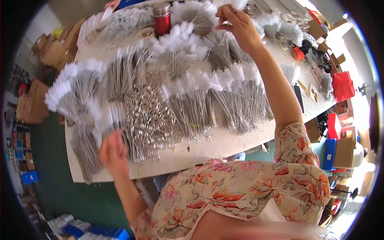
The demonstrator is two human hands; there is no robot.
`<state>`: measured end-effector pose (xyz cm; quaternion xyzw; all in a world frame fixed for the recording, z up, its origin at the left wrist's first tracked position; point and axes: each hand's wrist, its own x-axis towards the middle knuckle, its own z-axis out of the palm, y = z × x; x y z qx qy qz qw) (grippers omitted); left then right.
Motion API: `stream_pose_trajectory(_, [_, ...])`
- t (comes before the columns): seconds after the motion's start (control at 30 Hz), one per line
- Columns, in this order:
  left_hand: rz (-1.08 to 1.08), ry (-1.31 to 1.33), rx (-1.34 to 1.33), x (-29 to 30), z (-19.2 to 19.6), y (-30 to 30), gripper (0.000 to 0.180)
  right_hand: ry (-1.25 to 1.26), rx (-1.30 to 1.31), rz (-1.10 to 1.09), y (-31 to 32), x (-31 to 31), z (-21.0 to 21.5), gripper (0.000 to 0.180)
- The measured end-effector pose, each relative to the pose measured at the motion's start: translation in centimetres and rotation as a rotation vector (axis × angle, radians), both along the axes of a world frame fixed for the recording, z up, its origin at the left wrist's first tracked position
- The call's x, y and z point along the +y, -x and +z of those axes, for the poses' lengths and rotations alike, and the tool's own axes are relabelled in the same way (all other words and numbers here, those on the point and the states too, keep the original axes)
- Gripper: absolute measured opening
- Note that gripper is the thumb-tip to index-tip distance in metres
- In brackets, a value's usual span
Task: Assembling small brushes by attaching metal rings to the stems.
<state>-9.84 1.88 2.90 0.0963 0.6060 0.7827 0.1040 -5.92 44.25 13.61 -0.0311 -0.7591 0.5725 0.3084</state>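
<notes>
Many thin, straight-stemmed wire brushes [240,96], bristly, white-tipped; blurred left fingers [115,140] near.

Strong white light pours in from the right, burning out that rim with a bluish fringe, while the dark green floor [80,204] at left sits dim. The pale, flat tabletop [214,150] is brightly lit, and the heaped silver metal rings [150,108] glint sharply. White, bristly brush heads [182,34] look hazy, their detail washed out. Motion smears the bare left hand [113,152]; the bare right hand [240,26] is clearer. Black vignetting frames the bowed edges.
</notes>
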Motion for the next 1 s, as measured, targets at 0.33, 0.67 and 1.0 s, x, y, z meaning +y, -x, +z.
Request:
stream_pose_trajectory(0.33, [-0.227,0.191,0.717,12.5,-0.1,-1.7,0.022,0.308,-0.219,0.272,-5.1,-18.6,-6.8,0.028])
stream_pose_trajectory(0.67, [-0.165,0.197,1.133,10.8,-5.0,-7.7,0.023,1.366,-0.058,0.368,-9.9,-18.7,-14.9,0.021])
stream_pose_trajectory(1.0, [-0.481,0.315,0.586,5.4,-10.1,-10.1,0.021,-1.765,-1.182,0.349,-17.5,-16.2,-12.5,0.008])
